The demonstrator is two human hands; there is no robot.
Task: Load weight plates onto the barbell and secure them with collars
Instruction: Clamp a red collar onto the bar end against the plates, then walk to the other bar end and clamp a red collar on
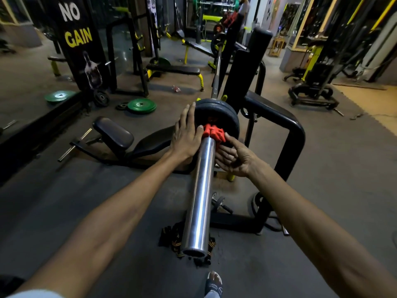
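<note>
- Fingers (189,116) of your left hand (186,137) lie flat and close together against the face of the outer plate (217,114), with the thumb touching the red collar (214,132); nothing is gripped there.
- Your right hand (235,157) comes in from the other side, palm turned up, fingers loosely spread, with the index tip on the collar's right edge. It touches rather than pinches.
- Two dark plates sit side by side on the sleeve (200,190), pushed to its inner end, with the collar hard against them.
- Bar (216,72) and sleeve run almost straight away from you, so the collar's line of travel is along that axis, toward the plates.
- Both hands are equally near the collar, one on each flank. The left is braced on the plate, so the right looks better placed to work the clamp.
- Whether the collar is already locked, you cannot tell from here; its lever is not clear.
- My reading: this end is loaded and you are at the securing step. Press the collar flush, then close it.
- At the bar's far end, what is loaded is too small to make out.
- Spare green plates (141,106) lie on the floor (322,168) to your left, well apart from the bar.
</note>
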